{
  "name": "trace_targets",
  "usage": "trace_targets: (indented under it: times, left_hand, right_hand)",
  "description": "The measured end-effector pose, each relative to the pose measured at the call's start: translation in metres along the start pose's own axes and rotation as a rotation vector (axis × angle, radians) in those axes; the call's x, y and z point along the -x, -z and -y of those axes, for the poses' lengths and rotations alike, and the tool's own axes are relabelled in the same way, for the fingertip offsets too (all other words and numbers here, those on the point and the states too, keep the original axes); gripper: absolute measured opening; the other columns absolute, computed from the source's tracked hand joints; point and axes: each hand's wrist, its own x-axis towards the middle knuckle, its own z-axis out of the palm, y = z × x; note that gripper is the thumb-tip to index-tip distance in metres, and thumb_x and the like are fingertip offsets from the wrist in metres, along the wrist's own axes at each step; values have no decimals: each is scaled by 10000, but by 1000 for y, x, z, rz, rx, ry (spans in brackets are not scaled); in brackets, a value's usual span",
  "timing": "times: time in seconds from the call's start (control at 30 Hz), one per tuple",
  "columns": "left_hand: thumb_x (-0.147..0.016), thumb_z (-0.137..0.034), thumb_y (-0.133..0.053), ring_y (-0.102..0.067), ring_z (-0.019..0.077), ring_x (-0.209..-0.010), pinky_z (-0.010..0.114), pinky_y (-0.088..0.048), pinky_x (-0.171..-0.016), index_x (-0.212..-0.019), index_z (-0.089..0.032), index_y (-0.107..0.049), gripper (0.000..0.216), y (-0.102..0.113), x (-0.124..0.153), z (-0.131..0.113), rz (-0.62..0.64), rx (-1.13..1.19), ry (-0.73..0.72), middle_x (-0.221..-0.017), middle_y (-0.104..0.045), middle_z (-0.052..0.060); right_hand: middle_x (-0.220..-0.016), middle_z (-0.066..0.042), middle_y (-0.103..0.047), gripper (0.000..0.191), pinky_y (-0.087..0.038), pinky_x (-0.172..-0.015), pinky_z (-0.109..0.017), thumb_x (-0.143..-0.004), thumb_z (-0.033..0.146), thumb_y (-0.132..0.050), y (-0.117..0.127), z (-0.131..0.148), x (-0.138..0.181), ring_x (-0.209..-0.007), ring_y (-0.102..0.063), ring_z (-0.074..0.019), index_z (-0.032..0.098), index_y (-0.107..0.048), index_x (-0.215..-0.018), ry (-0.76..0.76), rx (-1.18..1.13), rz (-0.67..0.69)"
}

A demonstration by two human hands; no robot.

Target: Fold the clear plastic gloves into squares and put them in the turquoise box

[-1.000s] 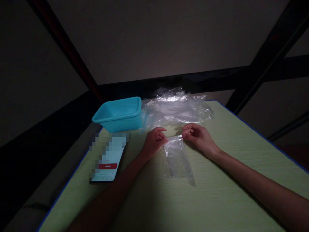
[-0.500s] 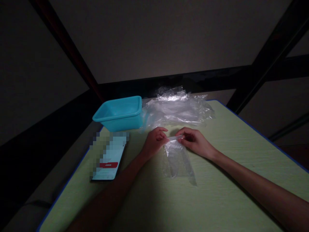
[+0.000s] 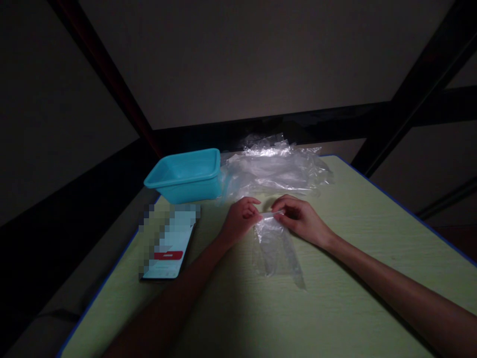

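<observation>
Dim room light falls on a pale green surface, where the clear bag lies flat, its lower edges hard to trace. Both forearms reach in low. The left hand and right hand face each other, fingers curled, pinching the bag's top edge, near a crumpled plastic pile.

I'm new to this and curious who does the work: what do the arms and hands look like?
Two human arms. The left hand and right hand are bare, without gloves. The left forearm and right forearm are uncovered as far as the frame shows; no sleeves appear. No watch, bracelet or ring can be made out in the dim light.
</observation>
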Motion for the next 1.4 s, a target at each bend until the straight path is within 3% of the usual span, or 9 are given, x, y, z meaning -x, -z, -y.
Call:
trace_targets:
  times: [0.47, 0.77, 1.07, 1.4]
  left_hand:
    - [-572, -84, -641, -505, 69, -499, 169, -370, -486, -802, -134, -561, 248, 0, 0, 1, 9, -17, -9, -557, -547, -61]
    - [-565, -91, -642, -510, 67, -497, 166, -363, -483, -827, -142, -560, 280, 0, 1, 1, 20, -7, -6, -558, -546, -66]
    - [-567, -82, -642, -507, 69, -493, 172, -369, -480, -829, -137, -556, 281, 0, 0, 2, 18, 6, -4, -556, -542, -66]
    - [-567, -89, -645, -506, 67, -494, 166, -368, -475, -832, -141, -554, 285, 1, 0, 3, 13, 28, -6, -551, -537, -67]
  right_hand:
    - [-790, -45, -577, 72, -420, -611, -276, -718, 167, -555, 5, 3, -2, -738, -545, -164, 181, -595, -660, 40, 102, 63]
    - [-747, -24, -542, 108, -417, -531, -255, -690, 206, -594, 12, -2, -3, -596, -503, -116, 177, -514, -624, -39, 45, 73]
    - [-675, 24, -594, 301, -419, -521, -244, -616, 192, -655, 10, -2, -5, -543, -514, -94, 195, -458, -843, -208, -274, 45]
    - [-588, 51, -592, 285, -395, -516, -252, -594, 207, -661, 10, 0, -7, -493, -512, -89, 187, -496, -825, -259, -342, -51]
